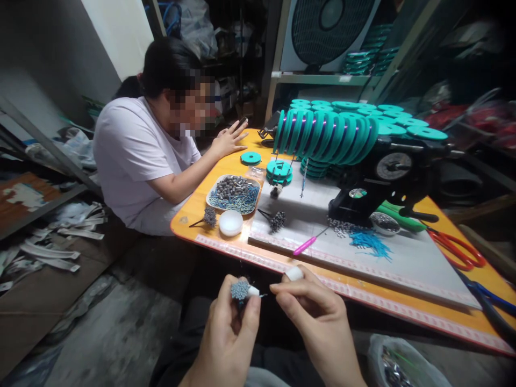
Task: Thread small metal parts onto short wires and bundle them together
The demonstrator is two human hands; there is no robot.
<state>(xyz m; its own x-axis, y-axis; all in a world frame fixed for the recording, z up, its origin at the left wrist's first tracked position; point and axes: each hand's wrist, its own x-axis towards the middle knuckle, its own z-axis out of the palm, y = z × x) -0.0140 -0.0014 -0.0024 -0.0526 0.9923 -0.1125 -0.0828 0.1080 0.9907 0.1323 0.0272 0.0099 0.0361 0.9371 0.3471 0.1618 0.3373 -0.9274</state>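
My left hand (pixel 228 330) holds a small bundle of grey-blue tubes (pixel 240 289) upright between thumb and fingers, low in the head view. My right hand (pixel 316 317) sits just to its right, pinching a thin wire or pin whose tip points at the bundle. A white cap-like piece (pixel 294 273) rests on top of my right fingers. Both hands hover in front of the near edge of the orange table (pixel 403 314).
A person in a white shirt (pixel 133 150) sits at the table's left end. On the table lie a tray of tubes (pixel 234 194), a white lid (pixel 230 222), teal spools (pixel 326 131) on a black machine (pixel 374 188), a pink tool (pixel 305 245) and red scissors (pixel 457 247).
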